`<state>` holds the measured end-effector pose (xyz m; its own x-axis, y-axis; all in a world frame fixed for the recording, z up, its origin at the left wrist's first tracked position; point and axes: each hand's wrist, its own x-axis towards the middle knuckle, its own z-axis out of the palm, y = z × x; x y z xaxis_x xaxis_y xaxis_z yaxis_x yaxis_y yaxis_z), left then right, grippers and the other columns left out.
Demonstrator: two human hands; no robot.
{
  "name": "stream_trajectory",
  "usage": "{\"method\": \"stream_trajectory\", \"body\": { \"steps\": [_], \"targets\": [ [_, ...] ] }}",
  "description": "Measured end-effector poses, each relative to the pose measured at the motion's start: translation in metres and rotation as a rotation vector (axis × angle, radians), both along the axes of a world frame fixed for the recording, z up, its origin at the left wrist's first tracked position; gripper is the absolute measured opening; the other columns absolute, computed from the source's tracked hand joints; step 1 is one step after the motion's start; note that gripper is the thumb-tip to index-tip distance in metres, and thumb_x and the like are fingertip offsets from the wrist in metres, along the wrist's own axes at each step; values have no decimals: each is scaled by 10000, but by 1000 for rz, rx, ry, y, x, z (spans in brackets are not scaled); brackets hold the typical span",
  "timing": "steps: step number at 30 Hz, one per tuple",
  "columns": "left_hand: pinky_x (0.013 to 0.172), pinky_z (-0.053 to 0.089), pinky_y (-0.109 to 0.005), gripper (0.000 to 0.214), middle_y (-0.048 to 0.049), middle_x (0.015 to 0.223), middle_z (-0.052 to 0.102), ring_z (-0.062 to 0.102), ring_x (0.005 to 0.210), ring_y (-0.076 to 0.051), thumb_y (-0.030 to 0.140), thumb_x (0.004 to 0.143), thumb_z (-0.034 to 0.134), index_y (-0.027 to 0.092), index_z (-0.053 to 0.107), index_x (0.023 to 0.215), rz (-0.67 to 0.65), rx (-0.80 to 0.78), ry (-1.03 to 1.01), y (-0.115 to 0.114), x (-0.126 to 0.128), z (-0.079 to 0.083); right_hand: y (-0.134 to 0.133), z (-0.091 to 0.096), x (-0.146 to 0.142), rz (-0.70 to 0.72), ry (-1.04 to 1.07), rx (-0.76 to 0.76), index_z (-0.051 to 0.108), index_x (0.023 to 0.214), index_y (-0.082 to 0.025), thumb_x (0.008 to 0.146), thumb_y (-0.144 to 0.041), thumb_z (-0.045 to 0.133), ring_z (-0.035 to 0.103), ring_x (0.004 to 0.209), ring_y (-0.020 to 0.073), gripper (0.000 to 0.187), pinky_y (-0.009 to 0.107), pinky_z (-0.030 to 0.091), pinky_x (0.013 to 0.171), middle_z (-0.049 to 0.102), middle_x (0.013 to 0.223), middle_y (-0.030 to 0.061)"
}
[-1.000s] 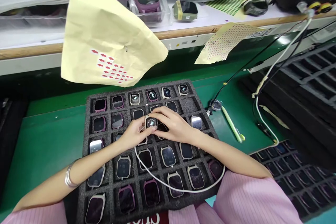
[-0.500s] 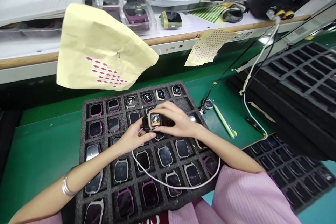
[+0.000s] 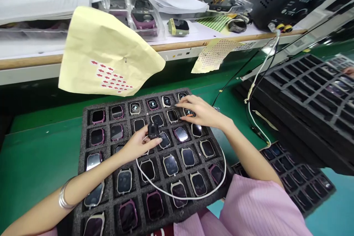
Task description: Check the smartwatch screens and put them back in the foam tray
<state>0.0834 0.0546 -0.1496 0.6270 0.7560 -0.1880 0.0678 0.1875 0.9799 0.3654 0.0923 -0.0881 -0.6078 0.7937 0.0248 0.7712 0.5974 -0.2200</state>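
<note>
My left hand [image 3: 142,143] pinches a small black square block [image 3: 153,131] joined to a white cable [image 3: 177,194], held over the middle of a dark foam tray [image 3: 86,129]. Over the tray's far right part, my right hand [image 3: 203,112] has thumb and fingers around a smartwatch [image 3: 189,113] with a lit screen showing orange. That watch sits low at a compartment, partly covered by the fingers. Watches with purple or pale frames fill the compartments around; most screens are dark, and several in the far row [image 3: 152,104] are lit.
Stacked foam trays [image 3: 293,77] stand at the right, with another tray of watches [image 3: 298,177] below. A person's hand [image 3: 349,71] shows at the right edge. Yellow sheets [image 3: 107,51] hang from the shelf edge [image 3: 177,46]. A black instrument [image 3: 293,3] with an orange display stands on the shelf.
My right hand has carried the lit smartwatch away from the black block, rightward and away from me, down to a formerly vacant compartment. My left hand stays with the block. The view has shifted slightly.
</note>
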Motion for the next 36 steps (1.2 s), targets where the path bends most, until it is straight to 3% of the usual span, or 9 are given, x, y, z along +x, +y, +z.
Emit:
{"method": "stream_trajectory", "body": {
  "steps": [3,7,11,15,20,24,28,33,36],
  "targets": [
    [617,457,-230,412,-49,943,628,580,765,-145,408,811,659,162,538,1118,3,-4,-5,1,0,0,9,-10,-21,47,-2,-39,631,1118,-144,747,-232,772,565,968,301,407,444,489,832,570,1051,123],
    [493,368,-188,369,-28,909,611,469,560,-62,364,800,670,151,530,1066,20,-44,-17,3,-1,2,14,-21,-22,19,48,-70,613,1107,-136,746,-257,770,572,956,294,412,438,499,824,564,1020,110],
    [443,301,-183,401,-43,959,612,387,494,-33,347,787,676,145,513,1092,-16,-85,-24,5,-2,7,8,-8,-22,-21,283,-113,600,1068,-157,770,-275,744,567,1029,289,352,432,482,886,571,1087,110],
    [456,324,-194,412,-42,963,617,410,511,-46,331,767,694,146,515,1089,-27,-83,-49,6,-1,11,-6,7,-53,19,527,-156,566,1114,-183,798,-311,732,601,1008,260,379,396,485,895,624,1083,85],
    [491,378,-199,393,32,706,557,474,526,-78,310,735,729,137,533,1027,50,-26,-65,7,-3,10,-20,-8,-93,121,401,-108,534,1170,-173,818,-235,703,569,1086,294,395,472,474,907,618,1130,112],
    [341,293,-175,369,102,462,451,399,332,-77,442,815,637,156,476,982,35,-126,-19,6,-4,8,-22,-17,-97,134,342,-87,497,1254,-147,851,-188,636,553,1120,300,428,487,493,906,562,1223,151],
    [316,272,-166,357,108,409,439,376,296,-76,474,819,626,165,474,913,84,-129,-20,5,-3,7,-23,-15,-96,139,397,-134,510,1245,-146,852,-166,593,571,1093,282,403,453,520,895,561,1209,144],
    [586,466,-207,306,18,716,600,564,627,-106,356,751,722,142,567,905,185,-61,-111,6,1,5,-23,-15,-97,122,610,-136,541,1187,-151,831,-155,600,592,1058,248,361,408,523,910,596,1133,118],
    [710,483,-245,310,-17,842,625,585,799,-149,336,747,723,139,600,951,183,-44,-125,7,2,3,-24,-16,-95,101,648,-146,547,1175,-148,846,-202,626,604,1037,240,344,398,539,890,610,1117,119]
  ]
}}
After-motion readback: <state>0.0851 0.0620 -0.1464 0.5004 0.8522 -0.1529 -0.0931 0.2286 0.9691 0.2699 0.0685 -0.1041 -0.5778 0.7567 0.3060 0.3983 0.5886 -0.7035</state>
